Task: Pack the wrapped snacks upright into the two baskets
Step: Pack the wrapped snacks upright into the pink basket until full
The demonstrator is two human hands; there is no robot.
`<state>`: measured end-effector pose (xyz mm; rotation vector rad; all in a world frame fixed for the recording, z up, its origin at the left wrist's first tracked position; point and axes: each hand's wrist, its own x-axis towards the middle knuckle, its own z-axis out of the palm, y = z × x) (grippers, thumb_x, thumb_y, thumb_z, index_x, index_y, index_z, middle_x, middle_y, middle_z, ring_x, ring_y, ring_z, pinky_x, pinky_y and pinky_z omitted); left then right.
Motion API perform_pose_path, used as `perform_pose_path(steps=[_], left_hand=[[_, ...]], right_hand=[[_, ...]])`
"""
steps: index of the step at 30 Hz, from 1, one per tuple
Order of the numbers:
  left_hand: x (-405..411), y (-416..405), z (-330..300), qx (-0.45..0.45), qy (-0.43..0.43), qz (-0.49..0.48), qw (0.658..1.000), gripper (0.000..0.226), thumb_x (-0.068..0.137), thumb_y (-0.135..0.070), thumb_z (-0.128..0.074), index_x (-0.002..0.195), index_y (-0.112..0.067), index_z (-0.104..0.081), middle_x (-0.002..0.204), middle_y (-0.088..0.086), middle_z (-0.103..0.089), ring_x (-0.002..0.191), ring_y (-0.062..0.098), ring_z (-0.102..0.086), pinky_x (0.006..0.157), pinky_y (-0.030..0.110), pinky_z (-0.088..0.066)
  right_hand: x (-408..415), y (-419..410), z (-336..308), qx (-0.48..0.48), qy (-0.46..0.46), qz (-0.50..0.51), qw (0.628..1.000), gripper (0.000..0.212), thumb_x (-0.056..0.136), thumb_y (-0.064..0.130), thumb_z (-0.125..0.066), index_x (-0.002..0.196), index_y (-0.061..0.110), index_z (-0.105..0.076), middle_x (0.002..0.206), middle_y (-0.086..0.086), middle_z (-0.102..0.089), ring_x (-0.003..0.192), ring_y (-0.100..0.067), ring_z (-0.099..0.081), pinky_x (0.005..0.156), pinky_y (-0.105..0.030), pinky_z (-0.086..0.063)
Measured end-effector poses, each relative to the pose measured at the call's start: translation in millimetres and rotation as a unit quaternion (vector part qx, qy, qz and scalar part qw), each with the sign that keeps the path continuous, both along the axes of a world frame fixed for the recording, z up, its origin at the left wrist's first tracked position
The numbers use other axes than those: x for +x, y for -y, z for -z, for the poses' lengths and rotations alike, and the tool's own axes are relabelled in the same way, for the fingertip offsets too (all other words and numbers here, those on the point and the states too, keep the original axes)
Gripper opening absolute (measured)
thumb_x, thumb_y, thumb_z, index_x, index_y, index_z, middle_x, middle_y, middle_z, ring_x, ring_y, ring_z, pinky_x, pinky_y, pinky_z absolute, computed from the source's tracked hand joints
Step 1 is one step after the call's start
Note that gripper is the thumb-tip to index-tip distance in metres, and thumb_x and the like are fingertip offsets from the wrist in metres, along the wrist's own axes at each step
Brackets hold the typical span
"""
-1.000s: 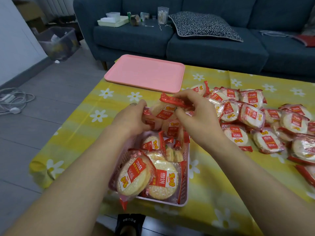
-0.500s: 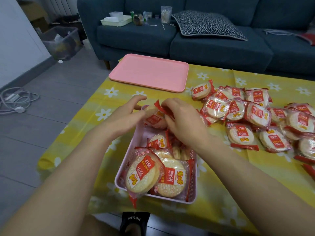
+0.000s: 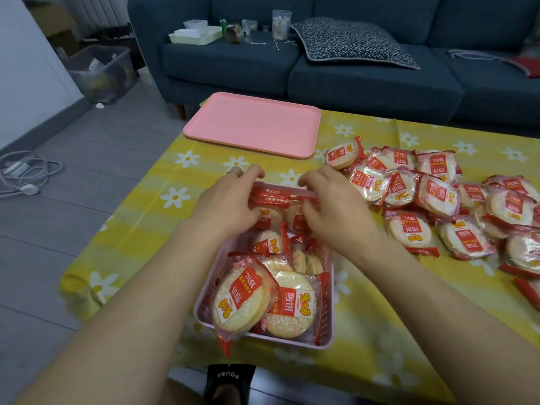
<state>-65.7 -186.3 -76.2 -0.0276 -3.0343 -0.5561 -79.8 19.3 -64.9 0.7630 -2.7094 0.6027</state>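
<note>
A pink basket (image 3: 328, 323) sits on the yellow flowered tablecloth near the table's front edge, holding several wrapped round rice crackers (image 3: 289, 308) standing on edge. At the basket's far end my left hand (image 3: 230, 200) and my right hand (image 3: 330, 206) grip a small stack of red-edged snack packs (image 3: 273, 197) from either side, fingers curled over the tops. A heap of loose wrapped snacks (image 3: 432, 200) lies on the cloth to the right. Only one basket is in view.
A pink tray (image 3: 254, 124) lies at the table's far side. Behind it stands a blue sofa (image 3: 365, 80) with a patterned cushion and small items. Grey floor with cables and a plastic bin lies to the left. A black sock shows below the table edge.
Both hands have lowered the held snack packs from above the basket down into its far end, and now press them together there.
</note>
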Motion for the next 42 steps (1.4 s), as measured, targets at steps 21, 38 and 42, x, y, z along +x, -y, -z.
perform_pose_path(steps=[21, 38, 42], left_hand=[[-6, -17, -3, -0.106, -0.022, 0.057, 0.993, 0.075, 0.076, -0.042, -0.077, 0.142, -0.032, -0.043, 0.132, 0.002, -0.051, 0.124, 0.026, -0.046, 0.099, 0.040, -0.044], [26, -46, -37, 0.311, 0.126, 0.114, 0.935, 0.066, 0.058, -0.057, -0.084, 0.110, -0.028, -0.057, 0.103, -0.007, -0.068, 0.093, 0.009, -0.069, 0.083, 0.027, -0.056], [22, -53, -40, 0.279, 0.059, 0.074, 0.956, 0.043, 0.065, -0.042, -0.077, 0.096, -0.023, -0.055, 0.087, -0.007, -0.067, 0.078, 0.016, -0.066, 0.066, 0.031, -0.053]], right_hand=[[14, -14, -39, 0.157, 0.283, -0.055, 0.945, 0.036, 0.079, 0.008, -0.059, 0.110, 0.026, -0.068, 0.099, 0.002, -0.066, 0.089, -0.019, -0.060, 0.066, -0.028, -0.050], [-5, -32, -62, -0.128, 0.255, -0.022, 0.958, 0.009, 0.080, 0.025, -0.078, 0.087, 0.019, -0.078, 0.077, 0.003, -0.073, 0.069, -0.005, -0.065, 0.070, -0.029, -0.056], [0, -28, -65, -0.255, 0.310, -0.015, 0.916, 0.016, 0.087, 0.025, -0.075, 0.097, 0.012, -0.077, 0.086, -0.012, -0.075, 0.066, -0.010, -0.063, 0.063, -0.022, -0.054]])
